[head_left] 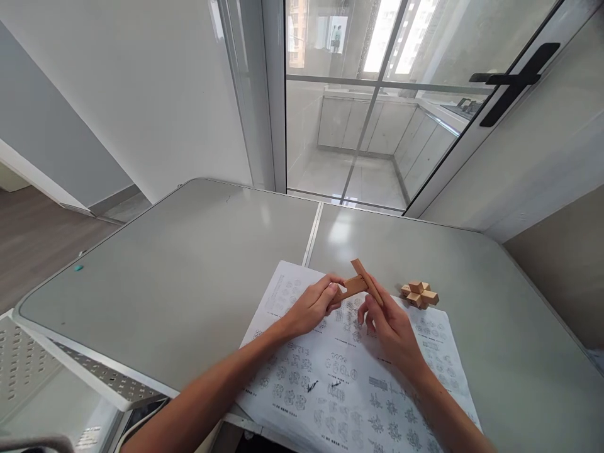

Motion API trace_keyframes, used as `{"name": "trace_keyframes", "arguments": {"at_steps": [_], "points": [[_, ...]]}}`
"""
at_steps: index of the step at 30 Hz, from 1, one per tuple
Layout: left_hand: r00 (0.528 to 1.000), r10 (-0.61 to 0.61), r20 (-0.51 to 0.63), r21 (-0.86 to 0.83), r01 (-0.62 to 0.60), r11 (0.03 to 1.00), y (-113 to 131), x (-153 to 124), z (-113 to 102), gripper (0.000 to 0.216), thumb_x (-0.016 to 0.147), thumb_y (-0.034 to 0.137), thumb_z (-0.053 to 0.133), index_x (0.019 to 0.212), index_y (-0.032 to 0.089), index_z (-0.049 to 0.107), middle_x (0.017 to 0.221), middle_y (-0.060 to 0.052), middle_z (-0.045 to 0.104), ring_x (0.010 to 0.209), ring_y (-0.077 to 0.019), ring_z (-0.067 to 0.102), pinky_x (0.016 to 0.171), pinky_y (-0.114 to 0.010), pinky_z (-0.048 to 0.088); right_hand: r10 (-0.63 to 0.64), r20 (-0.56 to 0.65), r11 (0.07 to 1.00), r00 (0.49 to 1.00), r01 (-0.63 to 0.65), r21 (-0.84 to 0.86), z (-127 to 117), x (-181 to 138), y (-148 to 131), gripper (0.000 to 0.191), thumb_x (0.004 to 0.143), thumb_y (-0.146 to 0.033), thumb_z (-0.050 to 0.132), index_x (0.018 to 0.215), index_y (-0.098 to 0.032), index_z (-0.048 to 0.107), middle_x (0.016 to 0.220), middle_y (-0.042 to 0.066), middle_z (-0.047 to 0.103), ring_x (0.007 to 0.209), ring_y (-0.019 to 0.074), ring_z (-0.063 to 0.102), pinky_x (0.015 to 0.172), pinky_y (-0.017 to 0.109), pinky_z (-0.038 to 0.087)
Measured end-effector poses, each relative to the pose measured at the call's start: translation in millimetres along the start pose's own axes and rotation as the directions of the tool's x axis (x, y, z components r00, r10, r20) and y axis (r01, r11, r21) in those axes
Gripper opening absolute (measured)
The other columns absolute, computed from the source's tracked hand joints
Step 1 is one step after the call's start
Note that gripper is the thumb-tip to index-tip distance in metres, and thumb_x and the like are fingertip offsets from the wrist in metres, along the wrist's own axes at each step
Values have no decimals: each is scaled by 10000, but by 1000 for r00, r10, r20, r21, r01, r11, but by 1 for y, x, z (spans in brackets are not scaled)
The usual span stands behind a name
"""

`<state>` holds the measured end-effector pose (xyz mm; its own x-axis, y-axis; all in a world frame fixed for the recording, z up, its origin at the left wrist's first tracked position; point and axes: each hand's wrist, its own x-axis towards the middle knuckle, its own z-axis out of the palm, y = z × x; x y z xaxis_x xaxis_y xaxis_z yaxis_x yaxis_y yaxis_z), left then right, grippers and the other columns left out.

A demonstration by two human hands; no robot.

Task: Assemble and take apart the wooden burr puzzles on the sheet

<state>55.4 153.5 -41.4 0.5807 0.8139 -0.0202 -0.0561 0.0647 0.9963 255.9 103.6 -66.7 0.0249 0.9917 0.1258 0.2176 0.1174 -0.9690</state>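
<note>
Both of my hands meet above a printed instruction sheet (349, 384) that lies on the grey table (189, 264). My left hand (312, 306) pinches the end of a wooden puzzle stick (353, 287). My right hand (389, 327) grips a second wooden stick (367, 282), laid crosswise over the first. An assembled wooden burr puzzle (419, 294) rests on the table just right of my right hand, at the sheet's upper right corner.
A seam (312, 233) splits the table down its middle. A small teal dot (78, 267) sits near the left edge. A perforated metal shelf (56, 365) juts out at lower left. Glass doors (377, 126) with a black handle (514, 80) stand behind the table.
</note>
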Motion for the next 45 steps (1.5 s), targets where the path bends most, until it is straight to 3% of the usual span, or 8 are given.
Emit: {"name": "trace_keyframes", "arguments": {"at_steps": [8,20,35,45], "points": [[1000,24,-7,33,-24,999,-2,1,2,466,1048,612,416,1173,182,545,755,46,368,653,-131,357,577,-262,306,-29,5,997,1000,29,-66,-2,0,3,586,1094,-463,468,1611,-189,434,721,-16,612,537,152,460,538,299,449],[999,34,-17,77,-32,997,-5,2,2,469,1055,617,404,1163,187,557,793,32,402,696,-140,412,659,-282,415,-197,-14,938,980,185,-293,-2,-1,4,498,1107,-401,438,1581,-255,486,742,3,637,603,193,566,637,344,520],[998,28,-55,109,-22,994,-5,1,2,494,1033,648,433,1159,196,586,866,4,473,730,-148,475,774,-339,530,-168,1,946,986,162,-279,-1,-2,11,531,1102,-416,459,1603,-240,471,721,-4,634,600,186,615,623,328,549],[996,64,-65,141,-55,988,-6,1,1,477,1028,647,461,1079,192,593,813,-5,500,712,-159,488,667,-298,486,-211,60,923,976,219,-315,2,-6,12,554,1103,-375,440,1644,-262,404,718,10,648,601,202,593,656,357,556]]}}
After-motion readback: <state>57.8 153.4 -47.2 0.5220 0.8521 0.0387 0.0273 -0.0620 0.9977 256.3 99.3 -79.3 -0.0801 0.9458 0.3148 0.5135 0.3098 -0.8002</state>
